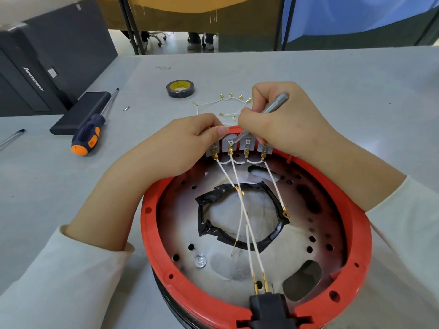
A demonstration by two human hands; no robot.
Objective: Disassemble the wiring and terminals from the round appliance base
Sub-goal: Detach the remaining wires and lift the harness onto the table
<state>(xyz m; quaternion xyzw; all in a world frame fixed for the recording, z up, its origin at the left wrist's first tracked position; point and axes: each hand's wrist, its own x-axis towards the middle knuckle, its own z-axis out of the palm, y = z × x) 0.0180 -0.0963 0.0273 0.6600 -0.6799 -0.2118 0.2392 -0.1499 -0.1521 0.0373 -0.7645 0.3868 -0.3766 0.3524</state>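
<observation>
Resting on the grey worktop [332, 74], the round red-rimmed base [166, 269] lies open toward the camera. The left hand [190, 143] grips the far rim, fingers curled beside the row of terminals [238, 148]. The right hand [282, 119] pinches a slim metal tool [273, 106], its tip on the second terminal. White wires [247, 222] cross the base plate to a black plug [268, 307].

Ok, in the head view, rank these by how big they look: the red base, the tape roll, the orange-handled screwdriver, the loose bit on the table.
1. Red base, though it is also nearest the camera.
2. Orange-handled screwdriver.
3. Tape roll, farther back, so the gap from the screwdriver is unsure.
4. Loose bit, plainly the smallest.
</observation>
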